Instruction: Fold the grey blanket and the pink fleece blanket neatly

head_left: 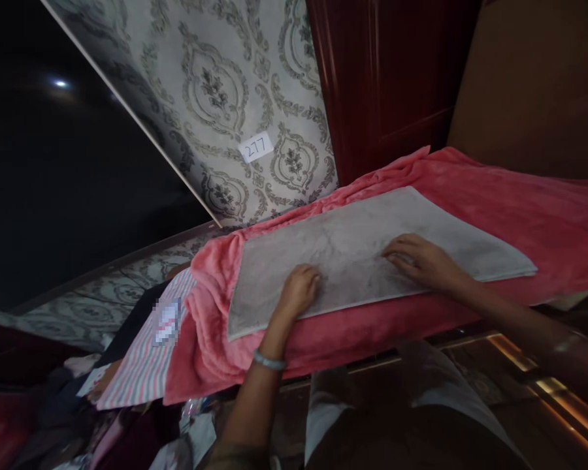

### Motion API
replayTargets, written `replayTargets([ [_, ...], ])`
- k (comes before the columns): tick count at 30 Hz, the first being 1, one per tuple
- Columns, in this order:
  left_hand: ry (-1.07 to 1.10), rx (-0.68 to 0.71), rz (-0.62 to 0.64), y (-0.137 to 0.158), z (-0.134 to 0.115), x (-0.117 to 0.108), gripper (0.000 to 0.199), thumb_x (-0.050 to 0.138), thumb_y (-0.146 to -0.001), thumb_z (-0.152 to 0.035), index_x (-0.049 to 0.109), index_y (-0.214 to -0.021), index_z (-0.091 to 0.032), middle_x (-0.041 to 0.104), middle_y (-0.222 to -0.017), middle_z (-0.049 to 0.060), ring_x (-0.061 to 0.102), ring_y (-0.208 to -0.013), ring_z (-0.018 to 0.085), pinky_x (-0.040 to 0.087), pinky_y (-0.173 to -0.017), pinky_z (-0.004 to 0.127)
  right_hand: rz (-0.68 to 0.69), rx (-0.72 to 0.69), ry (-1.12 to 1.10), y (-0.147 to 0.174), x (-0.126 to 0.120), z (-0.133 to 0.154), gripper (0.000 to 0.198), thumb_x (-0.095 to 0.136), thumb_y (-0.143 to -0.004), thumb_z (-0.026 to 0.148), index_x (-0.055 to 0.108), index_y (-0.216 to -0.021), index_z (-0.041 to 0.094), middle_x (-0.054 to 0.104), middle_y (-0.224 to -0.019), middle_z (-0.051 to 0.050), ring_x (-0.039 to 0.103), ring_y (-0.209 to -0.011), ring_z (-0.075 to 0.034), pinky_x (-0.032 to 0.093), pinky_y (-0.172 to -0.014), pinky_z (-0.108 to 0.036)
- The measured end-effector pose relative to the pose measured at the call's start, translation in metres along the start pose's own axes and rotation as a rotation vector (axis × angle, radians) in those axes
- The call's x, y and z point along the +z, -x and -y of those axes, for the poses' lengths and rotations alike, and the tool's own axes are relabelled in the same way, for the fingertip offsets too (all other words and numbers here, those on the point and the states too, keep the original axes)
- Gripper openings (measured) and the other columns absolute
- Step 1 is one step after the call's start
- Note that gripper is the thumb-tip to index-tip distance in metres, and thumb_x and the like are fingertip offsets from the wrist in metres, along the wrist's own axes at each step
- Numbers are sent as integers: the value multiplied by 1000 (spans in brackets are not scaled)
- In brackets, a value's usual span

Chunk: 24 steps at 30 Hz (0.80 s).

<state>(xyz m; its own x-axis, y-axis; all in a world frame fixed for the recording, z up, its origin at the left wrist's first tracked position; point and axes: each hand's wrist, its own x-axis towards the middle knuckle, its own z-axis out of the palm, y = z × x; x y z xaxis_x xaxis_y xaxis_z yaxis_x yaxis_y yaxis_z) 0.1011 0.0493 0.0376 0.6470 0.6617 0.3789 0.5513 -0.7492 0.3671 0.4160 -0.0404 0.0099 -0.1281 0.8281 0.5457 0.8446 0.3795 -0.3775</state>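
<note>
Clearly, "277" marks a white card [255,147] beyond the grey cloth [345,245].

The person's left hand [300,288] and right hand [424,262] are both bare. Around the left forearm [253,411], near the wrist, sits a smooth, rounded bangle [269,360] of pale grey-green. A dim light patch [566,342] marks the right forearm [507,318], too blurred to tell whether band or sheen. A dark, rounded top [406,438] covers the torso, with pale, whitish legwear [325,406] showing beyond it
</note>
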Motion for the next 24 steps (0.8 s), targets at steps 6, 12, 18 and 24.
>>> replayTargets([
  [6,-361,-14,234,-37,11,34,29,51,-99,-22,68,-122,-20,64,-122,11,56,-115,26,47,-97,40,147,15,87,-32,64,-22,30,50,-90,29,73,-105,19,68,-101,-13,61,-97,-28,50,-89,-44],
  [12,-445,-68,157,-29,19,30,36,50,-101,-34,65,-131,-22,59,-136,12,51,-126,29,43,-103,45,129,9,173,-28,72,-27,41,45,-94,33,70,-124,20,65,-116,-15,58,-108,-31,47,-93,-48],
  [18,-358,10,288,-20,11,51,51,42,-104,-43,46,-153,-30,39,-164,5,30,-152,30,24,-122,59,210,-16,181,-39,73,-38,43,43,-96,35,71,-126,24,65,-124,-13,58,-112,-30,47,-96,-49],
  [24,-364,-15,287,-15,13,54,58,44,-102,-53,42,-155,-31,35,-167,6,26,-155,30,19,-124,61,184,-64,168,-42,70,-47,45,46,-94,35,69,-131,21,62,-128,-15,56,-116,-30,45,-102,-48],
])
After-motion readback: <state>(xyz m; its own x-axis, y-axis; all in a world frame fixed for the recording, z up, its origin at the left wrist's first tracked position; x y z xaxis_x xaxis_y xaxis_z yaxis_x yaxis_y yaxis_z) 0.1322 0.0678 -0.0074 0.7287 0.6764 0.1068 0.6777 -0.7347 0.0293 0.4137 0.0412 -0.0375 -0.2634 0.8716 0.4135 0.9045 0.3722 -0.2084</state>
